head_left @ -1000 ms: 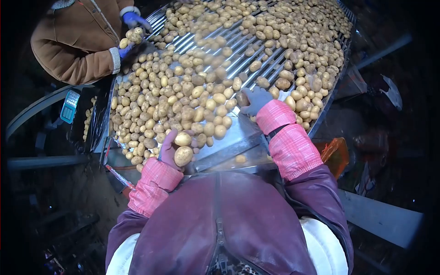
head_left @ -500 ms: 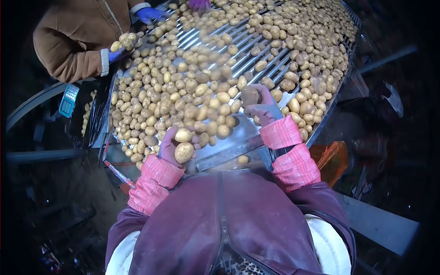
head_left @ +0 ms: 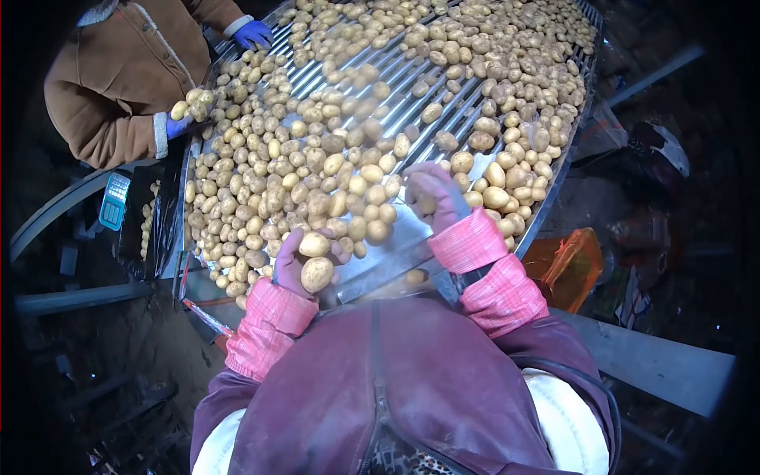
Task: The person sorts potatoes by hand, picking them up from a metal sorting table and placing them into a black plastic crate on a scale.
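My left hand (head_left: pixel 290 261), in a purple glove, is cupped around potatoes: one pale potato (head_left: pixel 314 244) and a larger one (head_left: pixel 317 274) show in its palm, over the near edge of the heap. My right hand (head_left: pixel 440 191), gloved as well, is curled around a brownish potato (head_left: pixel 426 203) that is mostly hidden by the fingers. It hovers above a bare metal plate (head_left: pixel 402 237) at the near end of the table. Many loose potatoes (head_left: pixel 261 174) lie to the left and beyond both hands.
Metal rollers (head_left: pixel 396 87) run under the potatoes farther back. At the far left a co-worker in a brown jacket (head_left: pixel 127 71) with blue gloves holds several potatoes (head_left: pixel 192 103). An orange crate (head_left: pixel 574 269) stands at the right. A teal calculator-like device (head_left: pixel 115 200) is at the left.
My right hand has drawn nearer to me and left with its potato, turning so the fingers cover it. My left hand still holds its potatoes. The co-worker's far hand has pulled back.
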The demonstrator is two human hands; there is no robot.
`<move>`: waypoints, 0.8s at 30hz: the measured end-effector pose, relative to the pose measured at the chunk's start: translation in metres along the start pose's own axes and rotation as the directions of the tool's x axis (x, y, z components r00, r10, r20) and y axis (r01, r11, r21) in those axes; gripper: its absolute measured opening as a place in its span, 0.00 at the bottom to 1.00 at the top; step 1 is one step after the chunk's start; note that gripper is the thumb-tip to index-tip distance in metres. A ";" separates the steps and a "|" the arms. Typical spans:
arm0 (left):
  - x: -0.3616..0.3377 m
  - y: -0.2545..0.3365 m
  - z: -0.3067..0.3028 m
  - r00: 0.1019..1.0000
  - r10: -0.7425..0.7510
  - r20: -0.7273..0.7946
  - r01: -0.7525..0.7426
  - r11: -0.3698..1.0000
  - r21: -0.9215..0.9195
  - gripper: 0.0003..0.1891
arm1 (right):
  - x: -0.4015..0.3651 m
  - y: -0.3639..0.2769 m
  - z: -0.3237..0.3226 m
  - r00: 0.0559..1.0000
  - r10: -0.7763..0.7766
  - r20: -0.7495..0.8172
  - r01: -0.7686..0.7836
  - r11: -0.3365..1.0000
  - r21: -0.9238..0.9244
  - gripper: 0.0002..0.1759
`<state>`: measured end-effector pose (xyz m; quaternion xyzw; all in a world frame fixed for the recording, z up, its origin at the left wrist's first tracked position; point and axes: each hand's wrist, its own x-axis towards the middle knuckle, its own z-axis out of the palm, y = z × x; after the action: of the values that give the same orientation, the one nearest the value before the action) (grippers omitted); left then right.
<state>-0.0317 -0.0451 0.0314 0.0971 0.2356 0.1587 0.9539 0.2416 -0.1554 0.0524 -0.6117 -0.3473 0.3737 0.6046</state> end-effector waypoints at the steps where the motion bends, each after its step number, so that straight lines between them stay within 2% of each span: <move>1: 0.000 -0.001 0.004 0.999 -0.003 -0.045 0.003 1.000 -0.004 0.31 | 0.005 0.020 0.002 0.981 -0.184 0.054 0.191 0.913 -0.361 0.17; 3: 0.004 0.000 0.016 0.998 -0.002 -0.068 -0.003 0.998 -0.067 0.33 | 0.012 0.047 0.018 0.984 -0.135 0.119 0.175 0.879 -0.444 0.16; 4: 0.007 0.001 0.019 0.997 -0.002 -0.081 -0.006 0.995 -0.100 0.34 | 0.011 0.051 0.037 0.990 0.071 0.123 -0.046 0.980 -0.193 0.18; 6: 0.015 0.002 -0.002 1.000 0.014 -0.023 -0.017 0.988 -0.156 0.37 | 0.004 0.042 0.050 0.951 0.222 0.213 -0.225 0.974 -0.012 0.22; 8: 0.016 0.003 0.000 1.000 0.005 0.030 0.001 0.979 -0.206 0.38 | -0.004 -0.017 0.056 0.947 0.149 0.286 -0.104 0.981 -0.166 0.26; 9: 0.012 0.003 0.015 0.999 -0.009 0.054 0.021 0.973 -0.228 0.39 | 0.015 -0.019 0.040 0.960 0.141 0.242 -0.077 0.963 -0.258 0.28; 10: 0.010 0.004 0.023 0.997 -0.023 0.079 0.042 0.968 -0.249 0.39 | 0.035 -0.005 0.020 0.992 0.029 0.124 0.025 0.911 -0.413 0.29; 11: 0.009 0.004 0.019 0.999 -0.017 -0.033 0.011 0.981 -0.193 0.39 | 0.054 0.012 -0.001 0.994 -0.105 0.027 0.101 0.819 -0.565 0.30; 12: 0.009 0.005 0.014 0.999 -0.024 -0.027 0.019 0.983 -0.180 0.39 | 0.065 0.012 -0.023 0.984 -0.164 0.072 0.140 0.454 -0.880 0.31; 14: 0.012 0.006 0.008 0.999 -0.038 -0.018 0.034 0.987 -0.157 0.38 | 0.086 0.017 -0.049 0.995 -0.095 0.030 0.035 0.055 -0.998 0.31; 16: 0.015 0.005 0.009 0.998 -0.059 -0.018 0.056 0.985 -0.166 0.38 | 0.099 0.028 -0.060 0.977 0.127 -0.171 -0.191 0.164 -0.968 0.31; 17: 0.018 0.005 0.012 0.998 -0.063 -0.023 0.059 0.986 -0.157 0.38 | 0.098 0.033 -0.068 0.989 0.147 -0.032 -0.063 0.210 -0.976 0.31; 18: 0.019 0.005 0.014 0.997 -0.068 -0.031 0.062 0.987 -0.150 0.38 | 0.102 0.039 -0.079 0.996 0.088 -0.015 -0.051 0.426 -0.903 0.32; 20: 0.022 0.007 0.017 0.997 -0.068 -0.048 0.061 0.990 -0.123 0.39 | 0.115 0.053 -0.109 0.999 -0.026 -0.020 0.008 0.782 -0.623 0.33; 22: 0.022 0.008 0.016 0.994 -0.066 -0.083 0.057 0.993 -0.102 0.39 | 0.123 0.029 -0.147 0.986 -0.166 0.020 0.079 0.360 -0.930 0.35; 24: 0.024 0.009 0.016 0.991 -0.059 -0.116 0.050 0.995 -0.083 0.39 | 0.117 -0.005 -0.160 0.995 0.038 -0.093 -0.097 0.103 -0.990 0.35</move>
<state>-0.0061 -0.0302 0.0372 0.0429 0.2877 0.1473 0.9454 0.4386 -0.1296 0.0514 -0.8820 -0.4665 0.0596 0.0307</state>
